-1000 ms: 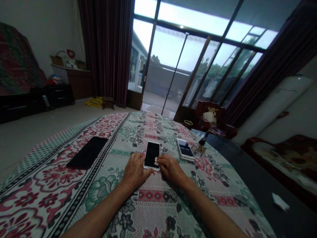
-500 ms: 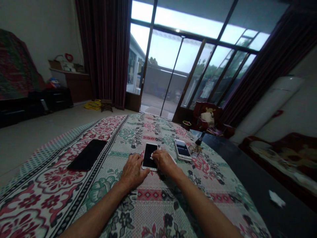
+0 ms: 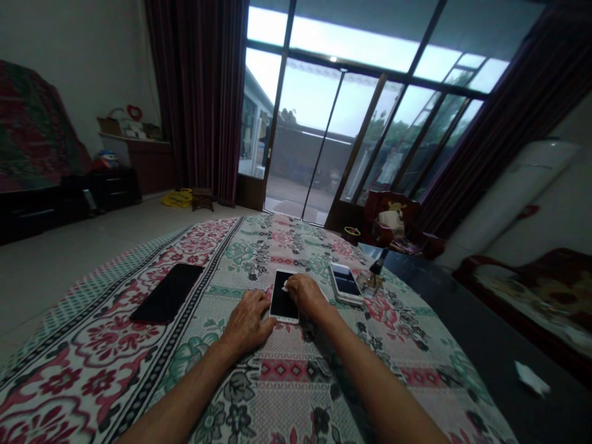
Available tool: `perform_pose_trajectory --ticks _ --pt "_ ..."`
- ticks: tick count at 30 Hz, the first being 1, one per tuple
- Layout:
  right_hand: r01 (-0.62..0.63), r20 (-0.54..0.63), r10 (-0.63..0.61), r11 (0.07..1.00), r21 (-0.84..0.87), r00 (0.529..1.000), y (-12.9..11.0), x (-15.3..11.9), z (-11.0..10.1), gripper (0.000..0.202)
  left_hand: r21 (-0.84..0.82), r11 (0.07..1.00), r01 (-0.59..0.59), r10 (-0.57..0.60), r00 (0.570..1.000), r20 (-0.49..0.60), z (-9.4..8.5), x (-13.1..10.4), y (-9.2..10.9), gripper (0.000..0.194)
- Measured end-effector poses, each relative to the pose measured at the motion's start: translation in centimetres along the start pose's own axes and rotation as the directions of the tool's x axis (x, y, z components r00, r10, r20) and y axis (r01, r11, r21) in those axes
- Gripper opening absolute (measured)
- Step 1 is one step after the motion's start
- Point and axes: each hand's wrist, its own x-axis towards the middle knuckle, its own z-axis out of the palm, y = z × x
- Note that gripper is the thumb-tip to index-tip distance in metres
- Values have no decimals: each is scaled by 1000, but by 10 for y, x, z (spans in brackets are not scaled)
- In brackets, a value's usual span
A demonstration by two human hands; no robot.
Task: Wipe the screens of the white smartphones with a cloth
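A white-framed phone [image 3: 283, 302] with a dark screen lies on the patterned tablecloth [image 3: 287, 401] in front of me. My left hand [image 3: 250, 320] rests at its left edge, thumb by the lower corner, fingers bent against the side. Over the upper right of the screen, my right hand [image 3: 305, 293] has its fingers pinched on a small white piece [image 3: 285, 286], mostly covered by the fingertips. Right of it lies a stack of white phones [image 3: 346, 285], the top one face up. A larger black phone [image 3: 167, 293] lies to the left.
A brown-tinted glass item [image 3: 370, 280] with a black top stands beyond the phone stack. A dark surface [image 3: 462, 320] borders the cloth at the right, with a crumpled white piece [image 3: 531, 377] on it. Chairs and glass doors are farther back.
My right hand has shifted slightly up the phone's screen with the white piece. My left hand stays at the phone's edge. The whole view has moved a little.
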Motion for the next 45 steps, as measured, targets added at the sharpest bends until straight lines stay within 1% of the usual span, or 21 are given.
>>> perform_pose_trajectory --ticks 3,5,8,13,16,19,23,26,29,31,34,39,42,45 --pt "-53 46 54 998 -34 997 -3 15 2 23 -3 1000 -4 4 1000 -5 1 0 -1 12" --pt "-72 61 75 996 -51 995 -9 13 0 26 -13 1000 -6 6 1000 -7 2 0 -2 12" --pt "-43 85 47 998 -45 995 -21 -4 -3 25 -36 999 1 -1 1000 -15 2 0 -1 11" --pt "74 96 -76 997 20 992 -39 -41 -9 20 -60 998 8 -8 1000 -11 2 0 -2 13" --pt "89 137 -88 996 2 987 -43 -49 -13 19 -74 997 13 -13 1000 6 2 0 -4 13" --pt "75 146 -73 997 -13 987 -40 -38 -13 19 -75 997 16 -14 999 29 2 1 -6 13" --pt "-2 161 13 997 -71 987 -30 -4 -7 26 -64 998 13 -10 999 38 3 1 -7 15" --pt "-56 142 70 993 -102 987 -26 19 0 30 -60 998 18 -16 999 43 2 1 -7 15" --pt "-68 124 81 992 -105 989 -26 27 5 29 -62 998 22 -19 999 50 2 1 -7 14" --pt "-66 114 77 992 -104 990 -28 23 7 28 -70 997 24 -21 999 48 1 2 -7 13" --pt "-40 96 48 996 -75 994 -30 7 6 27 -90 995 36 -31 998 51 1 2 -9 13" --pt "62 98 -62 998 3 993 -40 -26 -1 15 -121 991 50 -46 998 34 4 3 -13 11" --pt "97 129 -97 995 3 987 -49 -38 -4 10 -138 990 39 -36 999 21 6 3 -15 10" --pt "98 164 -93 995 -24 982 -53 -40 -4 12 -135 990 37 -33 999 25 5 4 -16 9"
